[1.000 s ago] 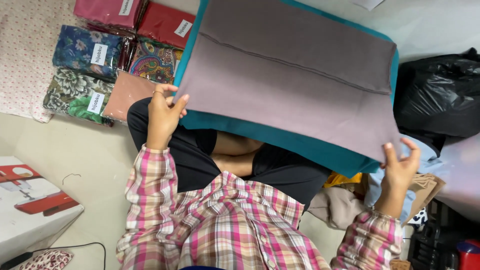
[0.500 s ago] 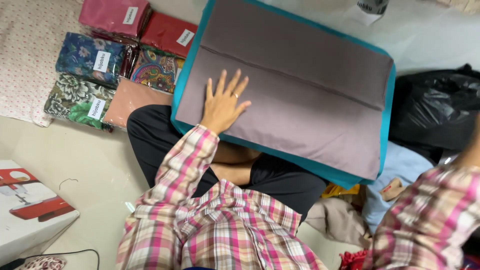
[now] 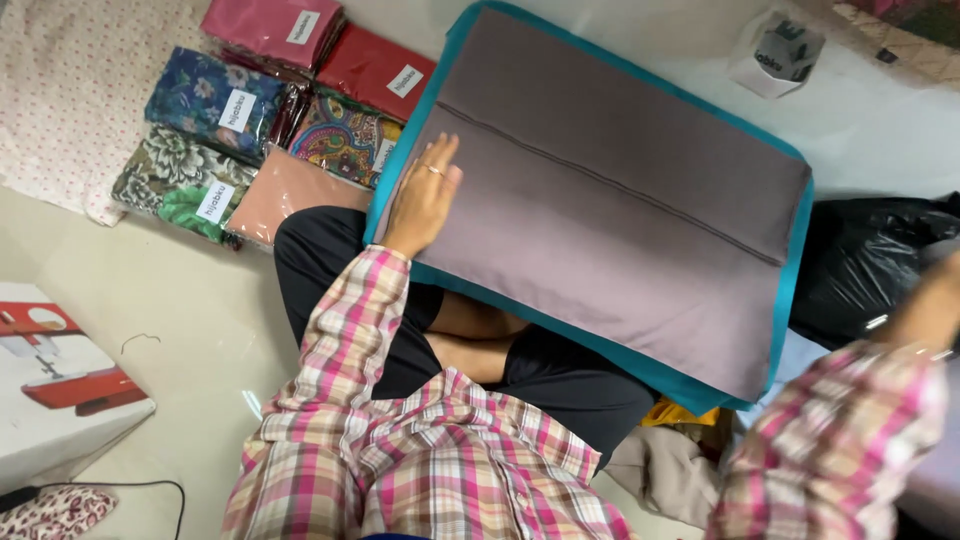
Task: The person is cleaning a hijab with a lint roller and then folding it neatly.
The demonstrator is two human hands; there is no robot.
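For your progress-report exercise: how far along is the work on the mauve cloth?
Done: the mauve cloth lies flat, folded, on a teal board across the lap. In hand: the left hand rests flat on its near-left edge; the right hand is out of view, its arm blurred. Left: the cloth is not among the packaged fabrics alongside.

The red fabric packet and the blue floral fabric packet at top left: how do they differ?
The red fabric packet is a plain solid colour; the blue floral fabric packet is patterned with flowers. The red fabric packet lies close beside the teal-edged mauve board, near the left hand resting flat on it; the blue floral fabric packet lies farther left, by the dotted cloth. Both are clear-wrapped, folded flat, with a white label.
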